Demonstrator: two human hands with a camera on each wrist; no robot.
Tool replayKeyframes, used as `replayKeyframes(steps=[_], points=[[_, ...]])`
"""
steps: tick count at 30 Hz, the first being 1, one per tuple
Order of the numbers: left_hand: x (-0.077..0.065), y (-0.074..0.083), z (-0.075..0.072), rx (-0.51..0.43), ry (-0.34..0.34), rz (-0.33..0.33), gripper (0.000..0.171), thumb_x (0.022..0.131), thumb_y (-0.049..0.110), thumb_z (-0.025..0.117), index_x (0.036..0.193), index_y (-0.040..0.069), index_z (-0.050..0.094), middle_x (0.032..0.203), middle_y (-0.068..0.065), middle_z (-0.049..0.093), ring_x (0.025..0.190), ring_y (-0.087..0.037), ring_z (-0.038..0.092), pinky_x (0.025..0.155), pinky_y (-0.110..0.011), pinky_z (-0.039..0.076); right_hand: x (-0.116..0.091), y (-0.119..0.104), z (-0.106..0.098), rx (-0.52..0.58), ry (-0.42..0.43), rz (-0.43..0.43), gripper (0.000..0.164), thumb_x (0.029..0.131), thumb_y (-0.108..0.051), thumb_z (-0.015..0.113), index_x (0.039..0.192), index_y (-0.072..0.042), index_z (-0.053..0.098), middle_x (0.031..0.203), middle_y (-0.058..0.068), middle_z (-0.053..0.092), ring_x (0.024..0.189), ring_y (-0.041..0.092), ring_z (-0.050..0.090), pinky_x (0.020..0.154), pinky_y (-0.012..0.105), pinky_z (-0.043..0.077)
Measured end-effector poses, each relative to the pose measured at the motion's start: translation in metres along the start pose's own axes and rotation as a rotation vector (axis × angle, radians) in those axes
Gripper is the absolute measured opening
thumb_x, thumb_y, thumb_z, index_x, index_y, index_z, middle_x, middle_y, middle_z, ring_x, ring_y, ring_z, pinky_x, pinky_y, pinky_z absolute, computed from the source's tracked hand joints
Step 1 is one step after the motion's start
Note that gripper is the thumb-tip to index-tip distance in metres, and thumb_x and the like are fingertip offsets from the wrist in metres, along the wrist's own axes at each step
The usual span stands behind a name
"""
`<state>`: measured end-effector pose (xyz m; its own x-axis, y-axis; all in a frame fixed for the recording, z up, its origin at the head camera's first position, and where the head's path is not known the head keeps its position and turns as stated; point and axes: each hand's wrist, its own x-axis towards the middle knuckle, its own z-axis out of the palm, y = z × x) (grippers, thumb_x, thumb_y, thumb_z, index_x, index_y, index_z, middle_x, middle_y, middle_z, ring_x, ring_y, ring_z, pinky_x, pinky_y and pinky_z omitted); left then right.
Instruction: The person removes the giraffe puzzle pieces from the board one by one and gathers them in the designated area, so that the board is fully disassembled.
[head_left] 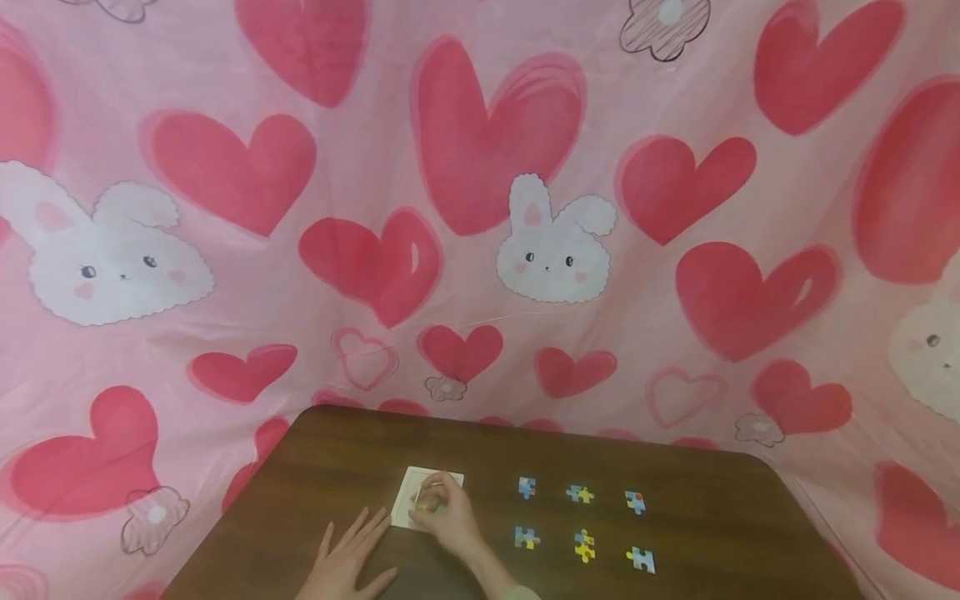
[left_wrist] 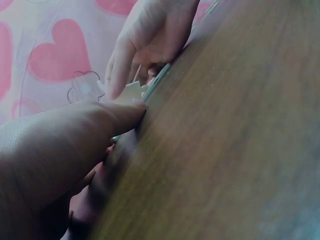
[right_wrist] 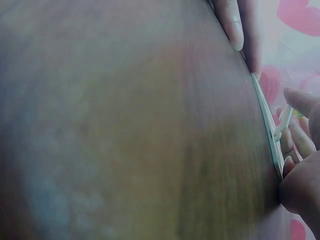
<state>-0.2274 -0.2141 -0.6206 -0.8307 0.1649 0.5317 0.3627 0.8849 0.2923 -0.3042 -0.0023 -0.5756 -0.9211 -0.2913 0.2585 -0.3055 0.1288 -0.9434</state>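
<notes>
A white puzzle tray (head_left: 401, 515) lies on the dark wooden table. My right hand (head_left: 450, 517) is over it and pinches a jigsaw piece (right_wrist: 285, 120) between thumb and fingers. That piece stands tilted with its lower edge at the tray, its pale back showing in the right wrist view; the fingers cover most of it from above. My left hand (head_left: 348, 557) lies with fingers spread and straight on the tabletop, fingertips at the tray's left edge. In the left wrist view, the left hand (left_wrist: 65, 145) touches the tray edge beside the right hand (left_wrist: 157, 30).
Right of the tray, several loose jigsaw pieces lie apart in two rows, among them a blue and white one (head_left: 527, 487), a yellow one (head_left: 584, 546) and a pale blue one (head_left: 642, 559). A pink heart-patterned cloth (head_left: 465, 283) hangs behind the table (head_left: 712, 517).
</notes>
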Motion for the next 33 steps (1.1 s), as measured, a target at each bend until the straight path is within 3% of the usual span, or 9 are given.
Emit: replayKeyframes(steps=[4,8,10,12,15,17,25,33], points=[[0.000,-0.001,0.000,-0.016,-0.007,0.003,0.072,0.085,0.059,0.085,0.144,0.020,0.072,0.151,0.006,0.071,0.149,-0.008,0.053,0.109,-0.078,0.039,-0.001,-0.003,0.003,-0.035,0.001,0.010,0.035,0.083,0.001,0.089,0.111,-0.006,0.068,0.108,0.017,0.085,0.092,0.005,0.067,0.084,0.027,0.053],[0.000,0.000,-0.002,-0.019,-0.022,-0.002,0.072,0.085,0.059,0.085,0.143,0.019,0.072,0.151,0.005,0.071,0.148,-0.015,0.056,0.109,-0.079,0.039,-0.003,-0.005,0.005,-0.125,-0.008,0.002,0.035,0.082,-0.004,0.091,0.108,-0.009,0.069,0.103,0.010,0.087,0.091,0.011,0.074,0.109,0.047,0.045],[0.001,0.000,-0.002,-0.017,-0.029,-0.008,0.073,0.085,0.058,0.086,0.144,0.018,0.072,0.151,0.005,0.071,0.146,-0.022,0.058,0.110,-0.079,0.039,-0.003,-0.006,0.005,-0.162,-0.007,-0.002,0.036,0.081,-0.007,0.092,0.108,-0.012,0.069,0.101,0.007,0.086,0.092,0.013,0.075,0.112,0.052,0.037],[0.002,0.001,-0.002,-0.023,-0.034,-0.015,0.073,0.084,0.056,0.086,0.144,0.018,0.071,0.151,0.005,0.071,0.145,-0.029,0.059,0.110,-0.078,0.038,-0.003,-0.005,0.004,-0.156,-0.009,-0.006,0.037,0.081,-0.006,0.092,0.110,-0.013,0.069,0.102,0.007,0.085,0.092,0.014,0.074,0.110,0.048,0.041],[0.002,0.002,-0.003,-0.027,-0.037,-0.024,0.073,0.083,0.054,0.088,0.145,0.018,0.071,0.151,0.004,0.072,0.144,-0.033,0.060,0.110,-0.078,0.038,-0.003,-0.006,-0.003,-0.120,-0.022,-0.033,0.040,0.082,-0.001,0.090,0.114,-0.010,0.069,0.105,0.010,0.081,0.090,0.015,0.072,0.094,0.031,0.052],[0.003,0.003,-0.004,-0.028,-0.042,-0.028,0.073,0.083,0.054,0.087,0.145,0.018,0.071,0.151,0.004,0.071,0.145,-0.034,0.060,0.111,-0.078,0.038,-0.004,-0.010,-0.014,-0.097,-0.044,-0.056,0.041,0.082,0.002,0.089,0.116,-0.007,0.068,0.105,0.013,0.078,0.088,0.016,0.072,0.081,0.025,0.057],[0.003,0.007,-0.008,-0.047,-0.022,-0.017,0.073,0.083,0.052,0.088,0.144,0.016,0.072,0.152,0.001,0.071,0.144,-0.031,0.060,0.112,-0.081,0.037,-0.038,-0.035,-0.083,-0.171,-0.144,-0.044,0.039,0.082,-0.001,0.091,0.113,-0.007,0.068,0.098,0.011,0.074,0.076,0.000,0.063,0.068,0.019,0.056],[0.001,0.008,-0.011,-0.051,-0.019,-0.018,0.071,0.084,0.051,0.089,0.144,0.016,0.072,0.153,0.001,0.070,0.145,-0.035,0.061,0.114,-0.081,0.036,-0.089,-0.035,-0.137,-0.207,-0.256,0.081,0.035,0.085,-0.006,0.089,0.112,-0.009,0.067,0.090,0.000,0.069,0.070,0.001,0.059,0.061,0.021,0.051]])
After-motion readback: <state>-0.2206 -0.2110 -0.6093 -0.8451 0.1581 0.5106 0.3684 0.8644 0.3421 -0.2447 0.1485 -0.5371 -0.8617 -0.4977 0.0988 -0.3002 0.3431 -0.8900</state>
